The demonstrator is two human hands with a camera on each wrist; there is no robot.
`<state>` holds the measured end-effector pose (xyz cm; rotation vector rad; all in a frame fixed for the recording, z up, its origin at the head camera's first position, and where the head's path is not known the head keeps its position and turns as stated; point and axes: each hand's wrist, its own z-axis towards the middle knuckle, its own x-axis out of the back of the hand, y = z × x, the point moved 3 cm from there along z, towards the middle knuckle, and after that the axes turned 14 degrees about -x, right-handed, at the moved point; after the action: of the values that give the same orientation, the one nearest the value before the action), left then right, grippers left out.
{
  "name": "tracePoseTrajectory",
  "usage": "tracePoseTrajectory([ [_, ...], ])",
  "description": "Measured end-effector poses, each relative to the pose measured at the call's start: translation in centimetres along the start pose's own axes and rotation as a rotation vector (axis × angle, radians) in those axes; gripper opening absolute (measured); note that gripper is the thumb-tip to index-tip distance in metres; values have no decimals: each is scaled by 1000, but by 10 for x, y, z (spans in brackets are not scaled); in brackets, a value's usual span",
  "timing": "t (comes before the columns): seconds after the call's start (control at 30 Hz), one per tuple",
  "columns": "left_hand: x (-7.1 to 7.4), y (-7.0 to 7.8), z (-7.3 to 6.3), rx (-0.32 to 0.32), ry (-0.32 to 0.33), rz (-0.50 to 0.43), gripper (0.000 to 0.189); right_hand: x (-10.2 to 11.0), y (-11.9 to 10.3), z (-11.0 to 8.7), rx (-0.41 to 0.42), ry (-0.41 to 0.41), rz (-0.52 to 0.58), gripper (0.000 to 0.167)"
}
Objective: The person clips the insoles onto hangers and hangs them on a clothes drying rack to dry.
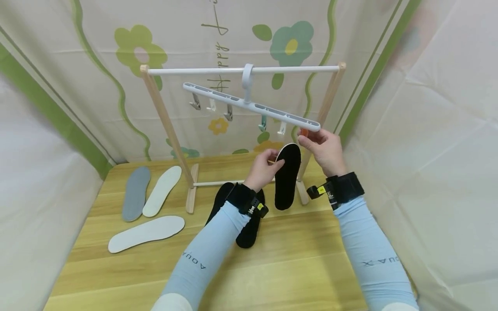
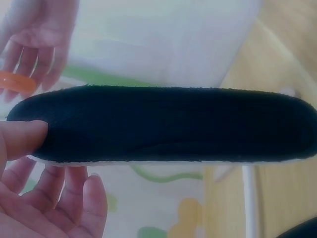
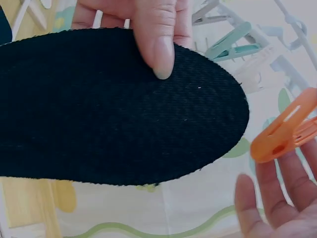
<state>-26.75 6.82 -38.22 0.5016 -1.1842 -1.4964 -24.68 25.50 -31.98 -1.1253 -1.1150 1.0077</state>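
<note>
My left hand (image 1: 265, 169) pinches a black insole (image 1: 285, 183) near its upper end, thumb on the dark face and fingers behind. The insole hangs upright, with a pale edge visible in the left wrist view. My right hand (image 1: 326, 151) holds an orange clip (image 3: 285, 131) at the low right end of a light-grey hanger (image 1: 249, 103). The insole's rounded tip and the orange clip are apart. The hanger hooks over a white rail (image 1: 194, 71) and tilts down to the right. Other clips, such as a green clip (image 1: 263, 124), dangle from it.
Two more black insoles (image 1: 249, 233) lie on the wooden table (image 1: 295, 268), partly behind my left forearm. To the left lie a grey insole (image 1: 136, 194), a pale insole (image 1: 162, 191) and a white insole (image 1: 145, 233). A wooden rack post (image 1: 167, 125) stands left of the hanger.
</note>
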Motion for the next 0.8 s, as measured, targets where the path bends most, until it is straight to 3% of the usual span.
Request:
tracePoseTrajectory([
  [0.23,4,-8,-1,17,24,24,21,-3,6,1,41,7,79,34],
  [0.5,5,-8,0,30,-12,41,24,-3,2,-1,58,95,2,41],
  [0.67,3,-4,2,22,-35,27,26,-7,-3,-3,55,43,110,36],
  [0.8,-1,-3,2,15,-56,36,25,-8,-4,-5,47,8,120,35],
])
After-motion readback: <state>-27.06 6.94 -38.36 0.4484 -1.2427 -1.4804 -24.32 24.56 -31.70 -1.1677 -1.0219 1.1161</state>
